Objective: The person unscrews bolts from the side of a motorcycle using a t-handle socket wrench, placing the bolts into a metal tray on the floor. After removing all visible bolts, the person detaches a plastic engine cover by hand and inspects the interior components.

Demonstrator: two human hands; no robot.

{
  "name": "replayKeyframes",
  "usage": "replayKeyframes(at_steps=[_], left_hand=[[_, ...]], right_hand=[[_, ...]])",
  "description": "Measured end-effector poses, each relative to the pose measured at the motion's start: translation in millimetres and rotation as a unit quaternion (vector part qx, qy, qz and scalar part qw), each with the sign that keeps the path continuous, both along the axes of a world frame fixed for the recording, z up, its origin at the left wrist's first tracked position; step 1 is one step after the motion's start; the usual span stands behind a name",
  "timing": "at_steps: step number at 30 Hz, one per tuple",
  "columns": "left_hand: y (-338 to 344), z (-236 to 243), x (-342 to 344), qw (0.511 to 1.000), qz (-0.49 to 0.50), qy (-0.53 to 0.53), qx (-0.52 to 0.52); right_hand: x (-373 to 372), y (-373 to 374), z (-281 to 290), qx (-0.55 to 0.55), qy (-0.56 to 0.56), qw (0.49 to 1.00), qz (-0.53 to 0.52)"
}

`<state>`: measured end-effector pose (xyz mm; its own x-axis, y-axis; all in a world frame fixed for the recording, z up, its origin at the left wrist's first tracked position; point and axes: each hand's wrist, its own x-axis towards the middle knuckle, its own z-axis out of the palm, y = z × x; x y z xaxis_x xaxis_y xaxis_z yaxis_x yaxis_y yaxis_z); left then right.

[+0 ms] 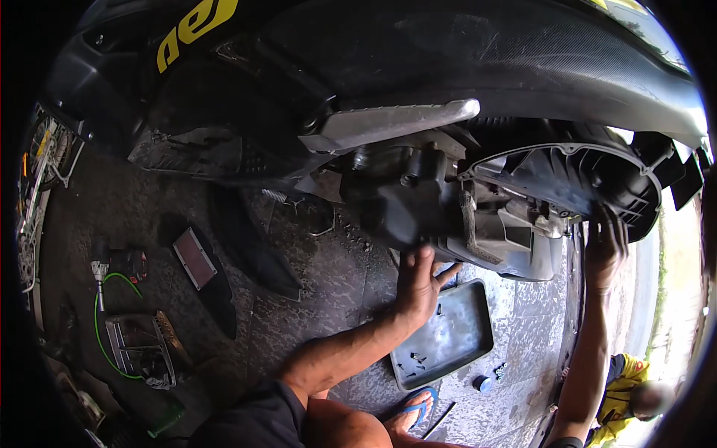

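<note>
A scooter's black engine cover (pixel 407 213) sits below the silver footrest (pixel 403 123). My left hand (pixel 418 287) is at the cover's lower edge, its thumb against the black plastic and a finger stretched out to the right; its other fingers are partly hidden. To the right, the open black air filter housing (pixel 590 175) shows its ribbed inside and pale rim. My right hand (pixel 606 243) grips the lower edge of this housing, with the fingers bent inside it. Bare metal engine parts (pixel 508 228) lie between my hands.
Under the engine, a grey metal tray (pixel 482 328) holds a few screws. A blue cap (pixel 482 383) lies beside it. At left are a rectangular filter panel (pixel 193 258), a curved black panel (pixel 258 254) and a green hose (pixel 97 328). A person in yellow (pixel 624 388) is at lower right.
</note>
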<state>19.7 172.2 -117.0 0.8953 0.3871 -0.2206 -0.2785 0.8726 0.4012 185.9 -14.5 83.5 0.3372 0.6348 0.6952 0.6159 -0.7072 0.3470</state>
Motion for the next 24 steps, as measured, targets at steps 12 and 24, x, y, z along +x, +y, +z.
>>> replayKeyframes(at_steps=[12, 24], left_hand=[[17.1, -2.3, 2.8, 0.999, -0.034, -0.009, -0.004], [8.7, 17.3, -4.4, 0.996, -0.073, 0.013, 0.049]], right_hand=[[-8.5, -2.7, -22.0, 0.049, 0.252, 0.966, -0.007], [-24.0, -4.4, -214.7, 0.699, 0.088, 0.698, -0.126]])
